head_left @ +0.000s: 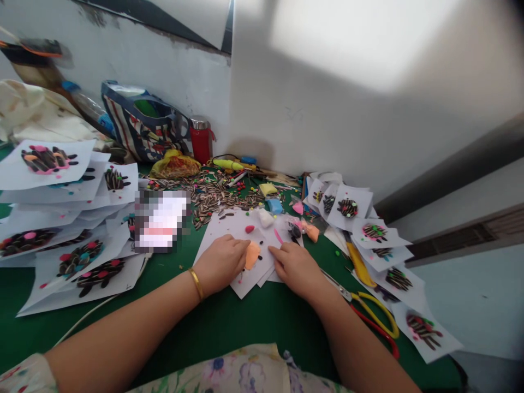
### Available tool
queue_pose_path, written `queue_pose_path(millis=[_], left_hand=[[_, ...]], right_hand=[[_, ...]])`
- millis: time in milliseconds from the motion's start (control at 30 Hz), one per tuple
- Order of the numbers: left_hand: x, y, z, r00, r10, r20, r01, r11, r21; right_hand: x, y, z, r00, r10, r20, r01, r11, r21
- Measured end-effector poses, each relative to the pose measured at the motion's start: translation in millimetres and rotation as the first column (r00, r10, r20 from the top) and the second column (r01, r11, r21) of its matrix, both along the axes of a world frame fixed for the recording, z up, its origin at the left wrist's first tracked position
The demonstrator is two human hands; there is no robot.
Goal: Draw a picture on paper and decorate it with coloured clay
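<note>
Several white paper sheets (221,232) lie stacked in the middle of the green table. On the top sheet is a flat orange clay shape (252,255) with small dark pieces at its right edge. My left hand (223,262) rests at the left side of this shape, fingers together and fingertips at its edge; anything between them is hidden. To the right, my right hand (295,267) lies on the paper with the index finger extended and the others curled, near a pink strip (278,236). Beyond the hands are a red piece (249,229) and white clay (266,218).
Sunflower seeds (216,194) spread behind the paper. Decorated sheets (77,267) are piled left, others (399,278) right. Scissors (368,308) and a yellow cutter (361,266) lie by my right arm. A red flask (200,139) and a bag (139,120) stand behind.
</note>
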State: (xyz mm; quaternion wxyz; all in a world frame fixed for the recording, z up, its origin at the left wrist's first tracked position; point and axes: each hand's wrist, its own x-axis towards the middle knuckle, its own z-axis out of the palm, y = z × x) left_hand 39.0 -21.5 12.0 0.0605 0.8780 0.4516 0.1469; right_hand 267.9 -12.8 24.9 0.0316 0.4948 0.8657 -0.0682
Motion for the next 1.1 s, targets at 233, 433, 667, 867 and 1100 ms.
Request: queue_pose_path(millis=[233,433,667,867,1100], left_hand=[[-2,0,0.5,0.999,0.036,0.01,-0.037,0.999,0.033],[-8,10,-7.2,0.991,-0.033,0.132,0.025,0.998,0.062],[-8,11,-11.2,0.996,-0.033,0.082,0.029,0.998,0.047],[-7,11,-9.3,0.999,-0.023,0.046,0.021,0.999,0.043],[-6,10,-9.0,0.998,-0.028,0.063,0.025,0.999,0.047]], right_hand=[[1,6,-7.8,0.998,-0.017,-0.062,0.02,0.998,0.051],[1,0,-5.6,0.977,0.14,-0.16,-0.132,0.99,0.058],[-8,-5,-5.4,0.982,0.146,-0.122,-0.141,0.989,0.05],[-7,-7,-2.9,0.974,0.117,-0.191,-0.111,0.993,0.042],[-3,-8,2.0,0.977,0.149,-0.155,-0.15,0.989,0.006]])
